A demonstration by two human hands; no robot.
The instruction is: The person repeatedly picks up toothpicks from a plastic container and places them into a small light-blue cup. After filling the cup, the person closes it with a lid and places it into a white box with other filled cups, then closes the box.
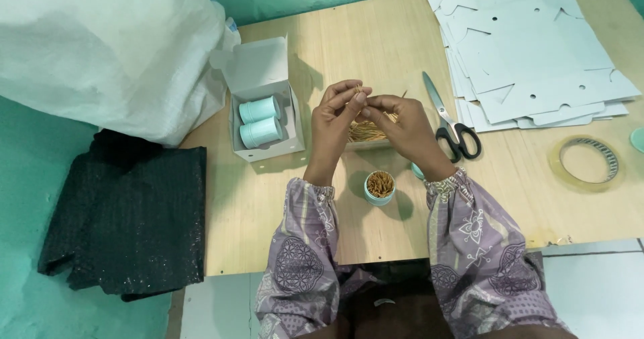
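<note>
My left hand (335, 114) and my right hand (399, 121) meet above the wooden board (282, 205), fingertips pinched together on a small bunch of thin wooden sticks (359, 92). Under the hands lies a loose pile of the same sticks (365, 133). In front of my wrists stands a small teal round container (380, 188), open and filled with sticks standing on end. A teal lid (417, 172) peeks out beside my right wrist.
An open white carton (263, 111) holding two teal containers lies to the left. Black-handled scissors (455, 127) lie right of my hands, flat white box blanks (530, 50) behind them, a tape roll (587, 163) far right. A white sack (100, 43) and black cloth (127, 218) lie left.
</note>
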